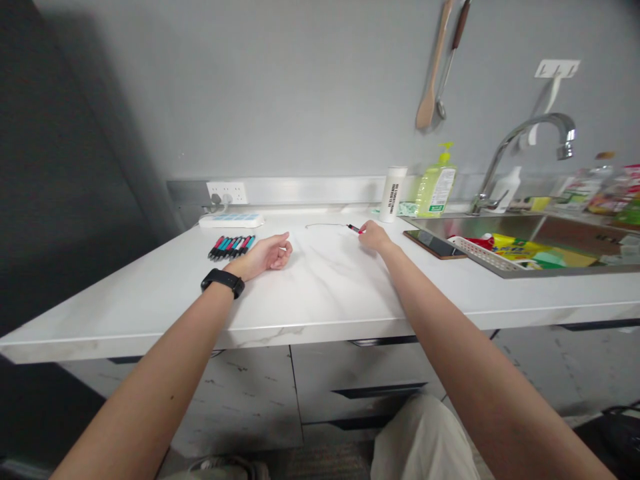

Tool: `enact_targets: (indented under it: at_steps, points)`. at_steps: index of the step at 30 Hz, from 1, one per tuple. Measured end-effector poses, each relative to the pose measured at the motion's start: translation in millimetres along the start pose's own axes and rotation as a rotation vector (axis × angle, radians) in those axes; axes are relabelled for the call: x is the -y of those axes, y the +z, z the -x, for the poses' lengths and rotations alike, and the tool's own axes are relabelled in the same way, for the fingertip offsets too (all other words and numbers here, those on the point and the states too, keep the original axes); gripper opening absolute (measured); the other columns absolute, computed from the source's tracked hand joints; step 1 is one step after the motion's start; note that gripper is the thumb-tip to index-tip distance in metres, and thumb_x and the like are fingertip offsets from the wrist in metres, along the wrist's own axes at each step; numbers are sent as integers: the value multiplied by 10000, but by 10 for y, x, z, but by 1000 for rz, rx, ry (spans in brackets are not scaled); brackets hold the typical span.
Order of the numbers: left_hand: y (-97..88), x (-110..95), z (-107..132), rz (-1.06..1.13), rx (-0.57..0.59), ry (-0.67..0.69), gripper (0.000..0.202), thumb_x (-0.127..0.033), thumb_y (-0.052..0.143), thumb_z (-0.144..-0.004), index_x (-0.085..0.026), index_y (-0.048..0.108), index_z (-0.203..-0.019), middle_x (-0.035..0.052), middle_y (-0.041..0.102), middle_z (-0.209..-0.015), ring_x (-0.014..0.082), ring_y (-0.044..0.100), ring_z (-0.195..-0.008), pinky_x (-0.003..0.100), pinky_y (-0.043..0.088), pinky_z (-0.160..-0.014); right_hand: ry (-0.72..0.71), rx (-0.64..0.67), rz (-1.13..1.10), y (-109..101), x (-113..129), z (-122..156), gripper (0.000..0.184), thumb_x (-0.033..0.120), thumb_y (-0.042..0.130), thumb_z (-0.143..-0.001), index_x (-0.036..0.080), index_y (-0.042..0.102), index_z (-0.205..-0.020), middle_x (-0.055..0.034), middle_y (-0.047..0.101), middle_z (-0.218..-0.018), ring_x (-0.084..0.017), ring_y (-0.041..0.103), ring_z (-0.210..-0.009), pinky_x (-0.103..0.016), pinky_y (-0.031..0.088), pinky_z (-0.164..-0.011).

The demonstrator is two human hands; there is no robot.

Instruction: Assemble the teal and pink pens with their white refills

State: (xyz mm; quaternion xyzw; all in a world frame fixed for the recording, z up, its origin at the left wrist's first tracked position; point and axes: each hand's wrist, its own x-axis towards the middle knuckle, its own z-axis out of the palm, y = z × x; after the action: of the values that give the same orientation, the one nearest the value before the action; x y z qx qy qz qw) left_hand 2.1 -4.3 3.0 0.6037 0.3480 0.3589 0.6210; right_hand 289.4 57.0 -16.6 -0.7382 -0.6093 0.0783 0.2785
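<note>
My right hand (374, 237) pinches a red and black pen (354, 229) low over the white marbled countertop (320, 293). A thin curved line (325, 225), perhaps a string or a crease, runs leftward from the pen's dark end; I cannot tell which. Resting on the counter at left, my left hand (265, 256) has loosely curled fingers with space between thumb and fingers, and nothing in it. Just left of it lies a row of several pens (231, 247) in red, teal, grey and black, side by side. A black watch (223, 283) is on my left wrist.
A white power strip (233, 220) lies along the wall. Right of my right hand are a white cylinder (393, 195), a green pump bottle (436, 183), a dark phone (434, 244) and a steel sink (515, 272) with a tap (530, 123). Two utensils hang above.
</note>
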Motion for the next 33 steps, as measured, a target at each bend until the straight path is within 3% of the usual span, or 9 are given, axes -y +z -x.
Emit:
enact_targets:
  at_steps: [3,6,12,17,23,33]
  points:
    - [6,-4,8,8,6,-4,371,-418,526,-823,-121,562,-604,15,424,-468,78,335,-380,214,251,-407,73,-13,-43,-29,46,17,407,143,465,-812,81,494,-1214,-203,641,-1107,-276,619,-1002,-345,468,-811]
    - [6,-1,14,1,5,-2,367,-411,520,-827,-120,562,-607,15,424,-469,75,333,-382,211,253,-412,80,-11,-50,-40,62,15,392,140,429,-833,91,513,-1213,-200,632,-1150,-279,606,-1051,-354,462,-844]
    - [-8,10,-7,-6,16,-13,370,-410,508,-831,-120,570,-610,14,418,-466,82,327,-385,215,256,-410,50,-1,7,-2,-10,-4,289,127,550,-771,137,671,-1034,-135,678,-1107,-231,628,-1040,-270,466,-836]
    - [-5,7,-10,11,-3,-11,344,-398,532,-821,-121,575,-621,16,431,-477,86,340,-384,224,252,-405,35,9,39,-7,-21,30,225,133,597,-747,145,719,-936,-122,710,-1014,-223,650,-986,-251,472,-811]
    - [11,-1,1,22,-14,-7,344,-398,550,-814,-118,577,-616,21,440,-488,86,341,-382,233,253,-404,57,-7,111,2,-23,10,284,181,618,-741,130,687,-1012,-141,691,-1068,-220,643,-1008,-234,472,-773]
    - [12,-12,1,7,-40,-18,350,-390,514,-831,-121,575,-615,14,417,-473,86,328,-380,226,251,-398,30,34,101,30,-57,-29,258,227,553,-788,104,672,-981,-181,689,-1057,-239,648,-1010,-263,462,-771]
